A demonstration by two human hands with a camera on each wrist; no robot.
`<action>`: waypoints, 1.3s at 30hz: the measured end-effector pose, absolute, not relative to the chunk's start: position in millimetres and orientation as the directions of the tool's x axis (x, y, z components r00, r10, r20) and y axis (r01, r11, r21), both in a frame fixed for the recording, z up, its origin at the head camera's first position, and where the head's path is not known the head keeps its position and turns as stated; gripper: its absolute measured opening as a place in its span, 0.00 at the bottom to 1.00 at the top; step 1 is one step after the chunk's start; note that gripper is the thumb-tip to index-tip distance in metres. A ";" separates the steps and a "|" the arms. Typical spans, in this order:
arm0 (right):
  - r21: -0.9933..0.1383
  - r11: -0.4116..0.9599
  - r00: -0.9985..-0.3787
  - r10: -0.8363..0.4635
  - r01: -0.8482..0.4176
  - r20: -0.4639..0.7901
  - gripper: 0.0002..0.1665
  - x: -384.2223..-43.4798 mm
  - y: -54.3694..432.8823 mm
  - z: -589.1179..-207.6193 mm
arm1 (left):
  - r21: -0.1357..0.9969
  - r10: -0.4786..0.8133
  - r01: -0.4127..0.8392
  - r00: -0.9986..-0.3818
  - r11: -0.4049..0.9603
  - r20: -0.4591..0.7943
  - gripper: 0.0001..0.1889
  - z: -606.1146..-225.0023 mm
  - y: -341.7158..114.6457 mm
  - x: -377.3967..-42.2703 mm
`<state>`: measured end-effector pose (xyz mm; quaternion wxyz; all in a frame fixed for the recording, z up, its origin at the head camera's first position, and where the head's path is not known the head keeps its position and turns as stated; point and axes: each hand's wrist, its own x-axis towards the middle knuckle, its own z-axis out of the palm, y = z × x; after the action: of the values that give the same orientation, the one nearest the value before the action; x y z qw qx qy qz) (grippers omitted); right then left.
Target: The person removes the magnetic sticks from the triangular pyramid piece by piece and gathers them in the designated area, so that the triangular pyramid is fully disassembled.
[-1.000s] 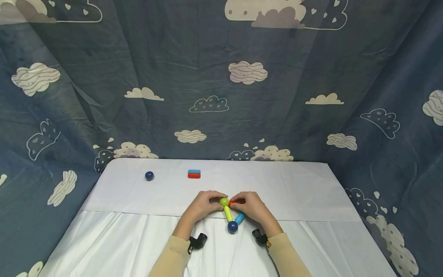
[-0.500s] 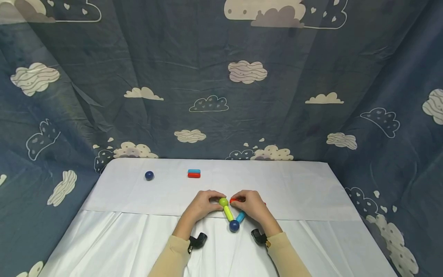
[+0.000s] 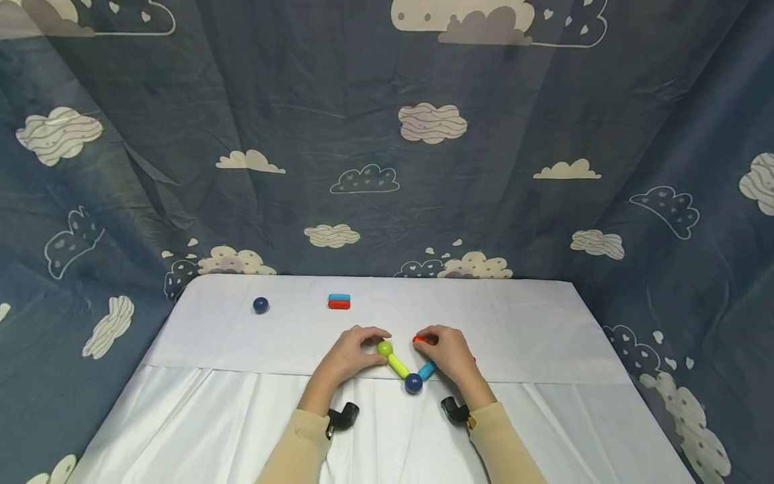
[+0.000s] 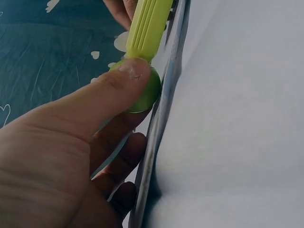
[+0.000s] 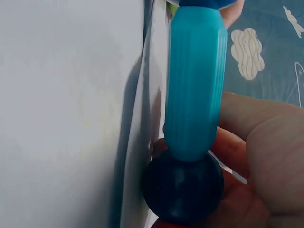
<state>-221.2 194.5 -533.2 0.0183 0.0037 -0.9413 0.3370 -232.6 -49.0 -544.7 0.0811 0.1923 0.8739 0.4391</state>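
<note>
White-clothed table [image 3: 254, 343], cloud-print backdrop [image 3: 338, 134]. Green ball [image 3: 384, 348], pinched by left hand [image 3: 347, 356]; red rod [image 3: 420, 340], pinched by right hand [image 3: 450, 351]; linked between: yellow-green rod [image 3: 398, 366], navy ball [image 3: 414, 383], blue rod [image 3: 426, 370]. Wider gap from green ball to red rod than a second ago; apparently unjoined there.

the left forearm [image 3: 293, 452] and right forearm [image 3: 509, 445] are stretched from the near side toward the middle, angled inward, and covered by tan sleeves [image 3: 307, 430] almost to the wrists [image 3: 317, 398]. the left hand [image 3: 347, 355] is turned inward, its thumb [image 4: 111, 90] and forefinger [image 3: 371, 333] curved into a pinch, its other fingers [image 4: 130, 152] loosely bent. the right hand [image 3: 451, 353] is set opposite, just apart; it too is closed in a pinch, its remaining fingers curled and partly hidden.
</note>
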 end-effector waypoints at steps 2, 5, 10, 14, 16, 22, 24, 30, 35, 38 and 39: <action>-0.635 0.772 -0.999 0.020 -0.010 0.040 0.13 -222.3 197.0 -532.6 | 0.795 0.413 0.274 -0.910 0.542 0.033 0.21 -544.0 -49.7 -233.1; -0.643 0.766 -0.999 0.033 0.004 0.033 0.14 -224.1 200.4 -532.0 | 0.782 0.408 0.282 -0.912 0.556 0.038 0.19 -543.7 -50.1 -233.6; -0.633 0.774 -0.999 0.028 -0.001 0.035 0.16 -226.1 202.5 -530.1 | 0.757 0.387 0.286 -0.921 0.587 0.048 0.17 -543.1 -49.7 -234.0; -0.625 0.780 -0.996 0.033 -0.024 0.079 0.16 -225.4 200.5 -526.8 | 0.748 0.361 0.278 -0.931 0.602 0.055 0.16 -542.4 -48.9 -234.8; -0.627 0.778 -0.993 0.040 -0.041 0.114 0.15 -224.7 199.4 -525.1 | 0.742 0.345 0.275 -0.936 0.611 0.063 0.16 -543.1 -48.9 -235.7; -0.620 0.781 -0.969 0.089 -0.075 0.230 0.13 -223.1 199.7 -521.7 | 0.728 0.321 0.278 -0.943 0.627 0.083 0.15 -545.9 -49.1 -237.1; -0.637 0.766 -0.968 0.087 -0.086 0.234 0.12 -222.3 200.2 -521.5 | 0.723 0.312 0.275 -0.946 0.634 0.086 0.15 -546.6 -49.0 -237.0; -0.740 0.670 -0.997 -0.004 -0.059 0.076 0.15 -218.5 198.9 -522.5 | 0.701 0.264 0.271 -0.957 0.660 0.122 0.15 -547.5 -48.6 -236.4; -0.787 0.616 -0.989 -0.089 0.038 -0.117 0.22 -216.3 195.3 -528.6 | 0.698 0.223 0.249 -0.966 0.671 0.130 0.14 -548.6 -48.0 -236.4; -0.797 0.602 -0.980 -0.116 0.059 -0.160 0.23 -214.8 193.0 -532.4 | 0.705 0.216 0.243 -0.968 0.666 0.129 0.14 -549.3 -47.7 -236.5; -0.799 0.598 -0.979 -0.124 0.057 -0.162 0.23 -214.1 192.2 -533.6 | 0.707 0.215 0.242 -0.968 0.664 0.129 0.14 -549.4 -47.6 -236.4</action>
<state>-214.1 192.2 -533.6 -0.1009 0.0187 -0.8882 0.4478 -236.4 -47.6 -549.4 -0.0172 0.1251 0.9120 0.3901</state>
